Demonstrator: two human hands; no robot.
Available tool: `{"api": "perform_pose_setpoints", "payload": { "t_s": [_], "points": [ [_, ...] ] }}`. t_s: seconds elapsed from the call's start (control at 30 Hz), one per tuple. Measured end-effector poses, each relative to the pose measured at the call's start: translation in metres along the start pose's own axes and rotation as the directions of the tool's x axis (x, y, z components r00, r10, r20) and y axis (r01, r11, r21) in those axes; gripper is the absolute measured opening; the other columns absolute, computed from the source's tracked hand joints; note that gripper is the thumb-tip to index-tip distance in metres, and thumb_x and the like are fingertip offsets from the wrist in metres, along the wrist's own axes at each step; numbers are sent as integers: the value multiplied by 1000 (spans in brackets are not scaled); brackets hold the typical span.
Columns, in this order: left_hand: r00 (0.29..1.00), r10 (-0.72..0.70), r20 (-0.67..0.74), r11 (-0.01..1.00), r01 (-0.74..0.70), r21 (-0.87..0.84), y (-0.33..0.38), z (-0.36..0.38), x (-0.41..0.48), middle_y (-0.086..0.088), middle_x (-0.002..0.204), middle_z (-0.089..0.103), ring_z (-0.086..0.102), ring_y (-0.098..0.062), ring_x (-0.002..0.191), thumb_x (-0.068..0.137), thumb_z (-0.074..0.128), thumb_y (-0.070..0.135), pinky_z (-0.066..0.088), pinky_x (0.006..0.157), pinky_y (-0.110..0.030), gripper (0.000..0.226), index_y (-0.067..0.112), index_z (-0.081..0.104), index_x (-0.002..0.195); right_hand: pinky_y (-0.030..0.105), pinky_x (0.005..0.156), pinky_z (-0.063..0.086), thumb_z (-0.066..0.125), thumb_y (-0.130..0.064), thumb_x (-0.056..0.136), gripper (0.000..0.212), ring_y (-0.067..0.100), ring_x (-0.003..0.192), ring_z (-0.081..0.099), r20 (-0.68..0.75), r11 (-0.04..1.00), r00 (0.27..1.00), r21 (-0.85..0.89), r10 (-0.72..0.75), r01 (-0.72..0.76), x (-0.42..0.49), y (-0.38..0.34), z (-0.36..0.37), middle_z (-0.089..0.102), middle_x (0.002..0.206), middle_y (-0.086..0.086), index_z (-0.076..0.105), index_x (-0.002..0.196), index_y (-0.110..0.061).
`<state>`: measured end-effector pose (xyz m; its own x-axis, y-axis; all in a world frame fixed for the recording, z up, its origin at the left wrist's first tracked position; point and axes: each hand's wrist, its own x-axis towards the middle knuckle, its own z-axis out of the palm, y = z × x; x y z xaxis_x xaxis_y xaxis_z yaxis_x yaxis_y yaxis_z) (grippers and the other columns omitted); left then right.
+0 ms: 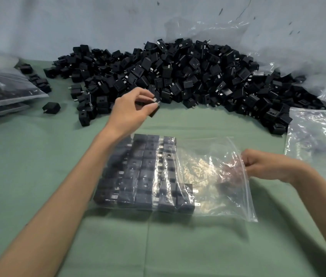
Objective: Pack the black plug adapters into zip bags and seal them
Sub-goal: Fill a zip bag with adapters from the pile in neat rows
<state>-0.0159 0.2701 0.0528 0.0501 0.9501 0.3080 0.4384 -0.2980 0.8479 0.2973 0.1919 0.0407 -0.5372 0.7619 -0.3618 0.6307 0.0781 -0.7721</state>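
A green-clothed desk (38, 156) is standing against a pale wall (78, 21). At far left, filled bags (2, 86) are lying stacked at the desk's edge, with a stray adapter (51, 107) near them. The left hand (130, 108) is working at the near edge of the pile (188, 76), its fingers (148, 95) clamped on an adapter (154, 111). In the centre the bag (208, 176) is lying flat, its left half carrying tidy rows (144, 172) and its right half unfilled. The right hand (264, 164) is pinching the bag's mouth, fingers closed on the plastic and holding it open. Spare bags (318, 140) are lying at far right.

Risks, as judged:
- The adapter is being held only at the fingertips, so a slip could drop it onto the desk.
- Metal prongs could be snagging or piercing the thin film on entry.
- Pushing a new piece in could be knocking the rows askew.
- If the mouth is sagging, the piece may be catching on the zip strip.
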Motion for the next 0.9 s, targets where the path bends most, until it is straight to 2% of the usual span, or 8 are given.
{"api": "perform_pose_setpoints", "payload": {
  "t_s": [0.13,0.27,0.43,0.57,0.63,0.73,0.83,0.9],
  "points": [
    [935,-10,354,987,66,-145,34,11,-19,4,103,68,71,-14,85,84,73,26,58,71,-25,28,23,60,109,9,49,38,63,-7,88,36,-3,47,57,-192,927,981,-366,5,-76,-16,-14,-17,63,52,-17,67,60,-31],
    [773,41,633,984,79,-160,58,24,-39,3,108,69,72,-15,82,80,74,28,57,70,-26,39,25,57,115,7,48,38,72,-7,81,19,1,52,57,-435,866,848,-498,-302,53,-22,-36,-10,61,59,-25,68,71,-23],
    [769,116,628,981,10,-193,71,37,-54,12,102,67,69,-4,82,74,81,29,49,67,-11,50,32,55,118,25,51,48,78,-14,74,29,11,61,57,-370,789,765,-547,-528,280,-20,-57,13,55,80,-15,56,92,-20],
    [792,128,598,983,-22,-182,73,37,-57,19,94,67,61,11,89,70,83,34,44,69,-3,51,49,52,108,23,53,46,70,-21,73,44,14,61,54,-357,781,747,-527,-561,335,-23,-60,16,48,86,-13,50,112,-25],
    [788,134,601,980,-15,-199,73,38,-57,20,96,68,64,7,85,73,81,33,45,71,-5,49,43,53,112,21,57,47,70,-29,77,47,14,65,56,-320,759,750,-547,-579,353,-24,-61,14,50,94,-9,53,121,-24],
    [778,143,611,969,14,-245,74,41,-56,6,102,72,69,-6,86,78,78,31,50,80,-14,54,25,52,125,16,61,48,67,-47,81,45,13,73,60,-307,746,735,-540,-605,389,-23,-64,15,52,107,-8,58,121,-28],
    [755,146,640,941,94,-326,73,44,-56,-3,102,73,71,-20,89,85,70,31,56,85,-32,52,20,47,130,13,59,48,68,-40,78,41,11,74,58,-352,707,671,-601,-653,373,-17,-65,18,56,106,-2,63,113,-19],
    [732,152,664,937,108,-333,71,46,-55,-3,99,73,72,-22,88,90,64,34,58,79,-30,48,20,46,132,16,57,48,66,-38,77,38,12,71,58,-354,686,658,-638,-665,350,-14,-64,19,60,98,2,65,101,-8]
  ]
}}
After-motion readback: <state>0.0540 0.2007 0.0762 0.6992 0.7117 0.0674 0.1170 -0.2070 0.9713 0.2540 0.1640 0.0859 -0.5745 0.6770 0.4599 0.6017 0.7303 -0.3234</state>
